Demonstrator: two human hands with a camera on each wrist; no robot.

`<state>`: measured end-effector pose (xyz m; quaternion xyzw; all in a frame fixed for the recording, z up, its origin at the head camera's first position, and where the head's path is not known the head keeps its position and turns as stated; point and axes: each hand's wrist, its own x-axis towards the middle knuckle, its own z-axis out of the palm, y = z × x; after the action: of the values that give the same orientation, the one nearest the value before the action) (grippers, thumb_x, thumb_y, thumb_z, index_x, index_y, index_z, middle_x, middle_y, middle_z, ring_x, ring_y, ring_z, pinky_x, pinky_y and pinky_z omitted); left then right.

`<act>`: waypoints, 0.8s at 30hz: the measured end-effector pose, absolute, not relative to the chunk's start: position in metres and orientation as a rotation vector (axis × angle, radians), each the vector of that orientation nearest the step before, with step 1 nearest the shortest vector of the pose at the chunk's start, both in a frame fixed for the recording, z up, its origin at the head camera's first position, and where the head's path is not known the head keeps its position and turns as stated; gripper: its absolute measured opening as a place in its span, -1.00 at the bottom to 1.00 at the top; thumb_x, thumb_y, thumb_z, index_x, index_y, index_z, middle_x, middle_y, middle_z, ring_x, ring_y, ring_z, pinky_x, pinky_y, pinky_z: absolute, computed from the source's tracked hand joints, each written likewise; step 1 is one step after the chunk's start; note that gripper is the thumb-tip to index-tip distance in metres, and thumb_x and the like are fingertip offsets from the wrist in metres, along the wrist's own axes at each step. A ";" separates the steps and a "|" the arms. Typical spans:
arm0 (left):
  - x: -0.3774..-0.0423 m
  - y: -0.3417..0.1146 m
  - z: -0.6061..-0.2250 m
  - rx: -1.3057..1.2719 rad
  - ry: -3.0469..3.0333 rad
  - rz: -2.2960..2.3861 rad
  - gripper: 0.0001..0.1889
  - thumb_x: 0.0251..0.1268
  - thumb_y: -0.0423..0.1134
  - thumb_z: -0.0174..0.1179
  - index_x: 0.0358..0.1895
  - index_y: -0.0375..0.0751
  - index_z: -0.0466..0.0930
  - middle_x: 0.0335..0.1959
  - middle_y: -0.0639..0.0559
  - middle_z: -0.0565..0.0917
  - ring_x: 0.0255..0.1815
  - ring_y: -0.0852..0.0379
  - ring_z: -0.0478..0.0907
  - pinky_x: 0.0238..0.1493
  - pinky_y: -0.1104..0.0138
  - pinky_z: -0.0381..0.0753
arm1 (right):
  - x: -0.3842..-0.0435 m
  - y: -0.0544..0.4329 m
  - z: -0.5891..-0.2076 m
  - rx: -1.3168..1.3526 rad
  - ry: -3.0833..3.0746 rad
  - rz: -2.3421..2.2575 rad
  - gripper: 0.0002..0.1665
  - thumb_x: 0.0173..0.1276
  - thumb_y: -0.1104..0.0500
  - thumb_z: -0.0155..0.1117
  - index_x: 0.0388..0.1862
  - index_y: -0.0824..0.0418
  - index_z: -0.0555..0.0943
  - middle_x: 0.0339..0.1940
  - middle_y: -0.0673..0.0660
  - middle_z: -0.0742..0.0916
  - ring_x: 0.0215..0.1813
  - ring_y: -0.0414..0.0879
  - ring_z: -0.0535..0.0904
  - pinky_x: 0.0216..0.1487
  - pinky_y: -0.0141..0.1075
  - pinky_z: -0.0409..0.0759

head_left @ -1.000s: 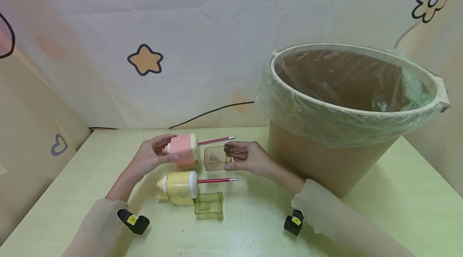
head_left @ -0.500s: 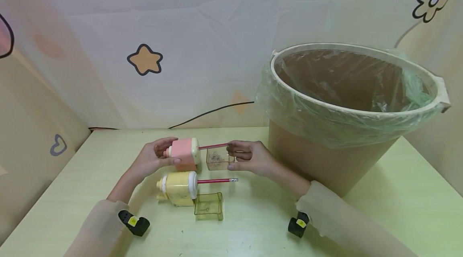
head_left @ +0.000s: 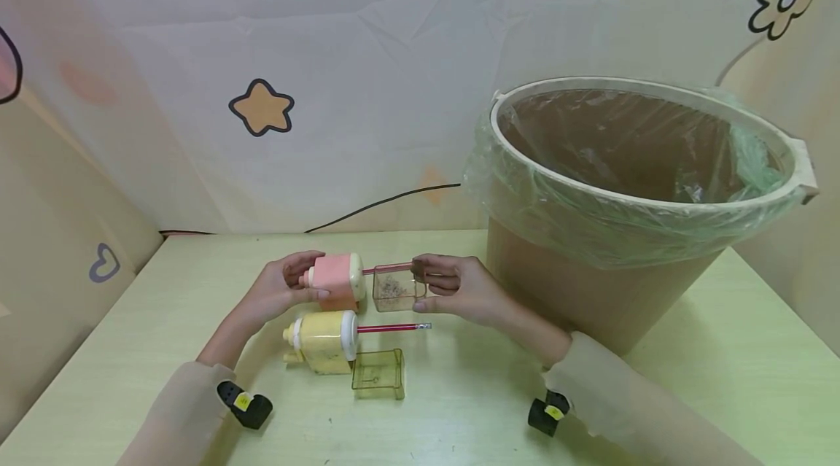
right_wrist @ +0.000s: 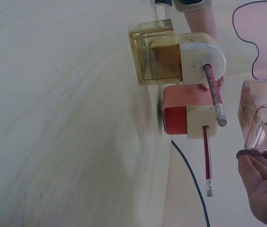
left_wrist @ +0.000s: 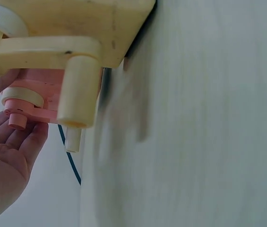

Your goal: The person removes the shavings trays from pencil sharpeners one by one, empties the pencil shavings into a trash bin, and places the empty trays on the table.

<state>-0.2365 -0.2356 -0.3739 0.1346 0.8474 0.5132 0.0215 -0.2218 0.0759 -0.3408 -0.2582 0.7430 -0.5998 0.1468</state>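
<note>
My left hand [head_left: 278, 287] grips a pink crank pencil sharpener [head_left: 333, 280] from its crank side, thumb on the near face and fingers behind. A red pencil [right_wrist: 207, 161] sticks out of its front. To its right, my right hand [head_left: 462, 287] pinches a clear pinkish shavings drawer [head_left: 391, 289] with dark shavings inside. In the right wrist view that drawer is apart from the pink sharpener, whose drawer slot is uncovered. Nearer me stands a yellow pencil sharpener [head_left: 323, 342] holding another red pencil [head_left: 390, 328]. Its yellowish drawer [head_left: 379, 375] lies on the table beside it.
A large brown bin [head_left: 564, 284] with a green plastic liner [head_left: 590, 233] stands to the right, close behind my right forearm. The pale table [head_left: 446, 408] meets a patterned cloth backdrop [head_left: 367, 87] at its far edge.
The pink sharpener in my left hand has lowered slightly and its pencil has come behind the clear drawer. My right hand has shifted a little to the right with the drawer.
</note>
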 end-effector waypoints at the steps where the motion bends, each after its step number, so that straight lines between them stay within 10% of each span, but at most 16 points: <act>1: -0.236 -0.236 -0.374 0.418 2.625 1.591 -0.29 0.00 -0.30 0.35 0.25 -0.42 0.25 0.16 -0.33 0.42 -0.01 -0.10 0.50 -0.19 0.43 0.52 | -0.221 0.076 -0.340 -0.749 2.142 -1.725 -0.18 0.05 0.21 0.41 0.27 0.41 0.29 0.21 0.31 0.47 0.24 0.11 0.37 0.14 -0.19 0.40; 24: -0.238 -0.237 -0.378 0.447 2.609 1.543 -0.28 0.01 -0.29 0.35 0.26 -0.42 0.23 0.18 -0.35 0.40 -0.01 -0.09 0.49 -0.17 0.40 0.52 | -0.195 0.082 -0.313 -0.802 2.259 -1.692 -0.20 0.05 0.23 0.42 0.26 0.38 0.32 0.22 0.27 0.48 0.23 0.06 0.40 0.15 -0.28 0.40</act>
<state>-0.2380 -0.2371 -0.3781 0.1457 0.8508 0.5034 0.0388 -0.1954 0.0822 -0.3133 -0.2719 0.7658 -0.5735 0.1035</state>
